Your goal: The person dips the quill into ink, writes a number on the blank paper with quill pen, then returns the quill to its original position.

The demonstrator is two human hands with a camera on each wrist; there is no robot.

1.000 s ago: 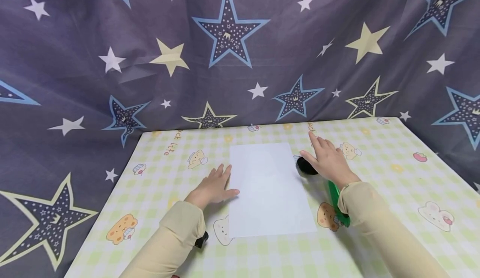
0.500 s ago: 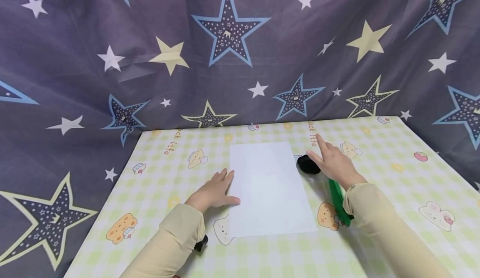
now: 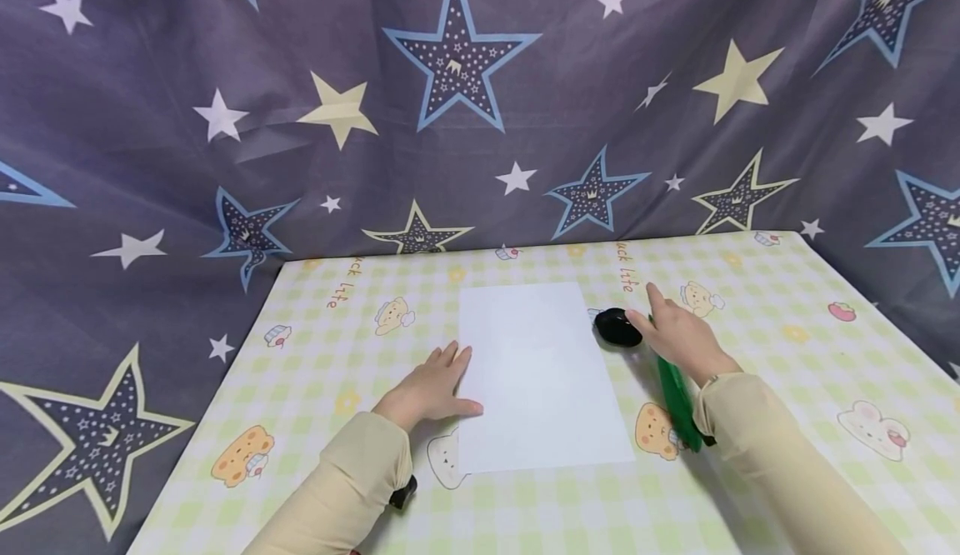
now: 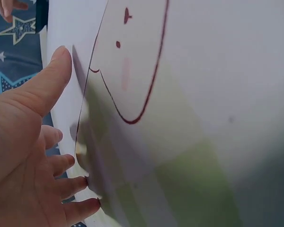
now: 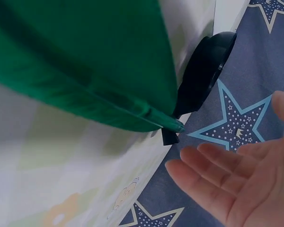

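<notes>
While the left hand (image 3: 430, 390) spreads its fingers at the left edge of the white paper (image 3: 542, 380), the right hand (image 3: 686, 338), fingers loose, is near a round black thing (image 3: 617, 328) and a green thing (image 3: 677, 405). The paper lies on the bench (image 3: 787, 430), between both hands.

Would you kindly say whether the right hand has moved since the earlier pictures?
Yes: against the white paper, the right hand has shifted right and slightly down in the head view.
</notes>
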